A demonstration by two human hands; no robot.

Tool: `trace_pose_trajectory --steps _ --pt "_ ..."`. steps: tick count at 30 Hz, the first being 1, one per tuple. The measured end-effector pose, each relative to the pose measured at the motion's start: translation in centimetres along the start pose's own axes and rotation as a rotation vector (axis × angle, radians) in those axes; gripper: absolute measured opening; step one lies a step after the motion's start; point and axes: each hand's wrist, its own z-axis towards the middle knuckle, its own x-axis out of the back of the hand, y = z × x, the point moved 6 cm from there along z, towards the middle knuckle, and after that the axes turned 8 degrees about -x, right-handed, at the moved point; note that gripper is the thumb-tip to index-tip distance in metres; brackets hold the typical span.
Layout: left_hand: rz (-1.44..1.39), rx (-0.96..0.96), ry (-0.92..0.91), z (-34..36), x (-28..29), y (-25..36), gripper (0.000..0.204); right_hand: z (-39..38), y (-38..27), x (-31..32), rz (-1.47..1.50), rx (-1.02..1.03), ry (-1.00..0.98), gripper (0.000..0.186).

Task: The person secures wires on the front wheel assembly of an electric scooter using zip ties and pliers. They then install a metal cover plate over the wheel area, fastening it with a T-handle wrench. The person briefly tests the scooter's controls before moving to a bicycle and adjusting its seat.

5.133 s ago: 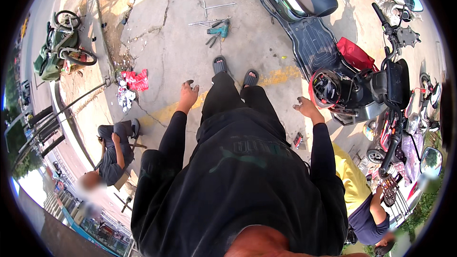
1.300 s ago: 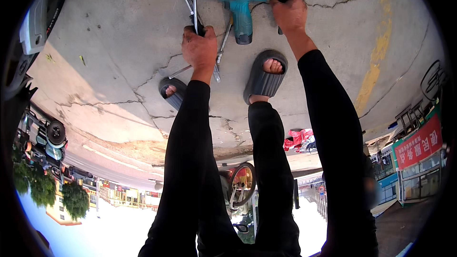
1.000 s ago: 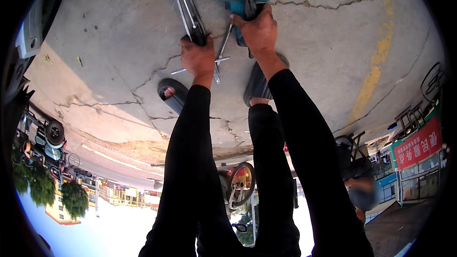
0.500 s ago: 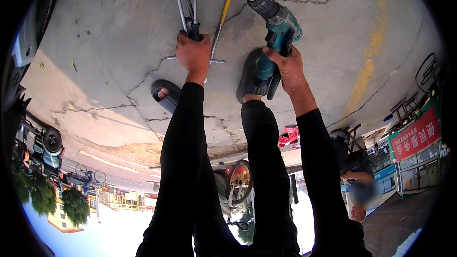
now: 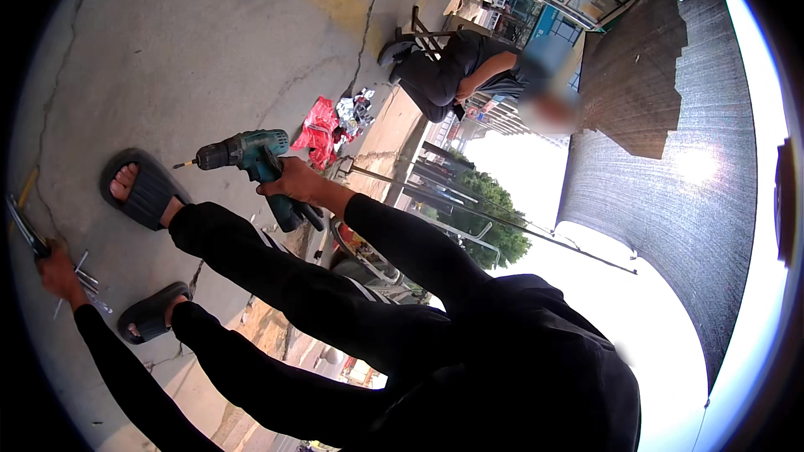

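Observation:
My right hand (image 5: 295, 184) is closed round the grip of a teal and black cordless drill (image 5: 243, 151). The drill has a thin bit in its chuck, pointing left above the ground beside my sandalled foot (image 5: 138, 188). Far to the left, near the dark rim of the picture, my left hand (image 5: 60, 272) is closed on several slim metal tools (image 5: 32, 233), apparently screwdrivers with black handles and a longer silver rod. Silver rods (image 5: 88, 280) show on the ground just beside that hand. Part of a yellow bar (image 5: 28, 188) lies close by.
A person (image 5: 456, 71) in dark clothes sits on a folding stool at the upper middle. Red and silver crumpled packaging (image 5: 322, 130) lies on the cracked concrete (image 5: 184, 50) between us. My other sandal (image 5: 151, 314) is near my left arm. A grey canopy (image 5: 670, 167) hangs at the right.
The view has swung and tilted to the right, bringing in the seated person and the canopy. Both hands keep hold of their tools; the left hand now appears at the left rim.

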Motion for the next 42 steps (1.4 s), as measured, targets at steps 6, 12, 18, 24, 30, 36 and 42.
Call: trace_pose_trajectory --steps 6,12,18,24,30,36,42 --pt "-0.349 -0.386 -0.264 1.5 3.1 -8.5 0.037 -4.1 8.9 2.1 0.028 -0.072 -0.027 0.057" --pt "-0.61 -0.299 -1.058 -10.5 15.7 5.6 0.037 -10.9 20.7 2.3 -0.05 0.121 -0.044 0.062" --pt "-0.155 -0.385 -1.146 -24.4 38.1 14.2 0.016 -21.4 27.0 2.0 0.27 0.125 -0.204 0.048" --pt "0.086 -0.357 -1.158 -32.2 53.4 13.8 0.015 -29.4 28.6 4.9 0.401 0.133 -0.222 0.052" --pt "0.389 -0.572 -1.038 -35.6 67.6 20.6 0.021 -33.4 27.5 8.7 0.639 -0.009 -0.177 0.064" --pt "0.339 -0.334 -0.865 -32.2 73.2 29.8 0.027 -35.8 27.9 11.6 0.908 0.029 0.004 0.059" --pt "0.31 -0.584 -0.897 -27.8 73.8 41.4 0.03 -38.1 30.9 7.0 1.097 -0.19 0.036 0.064"
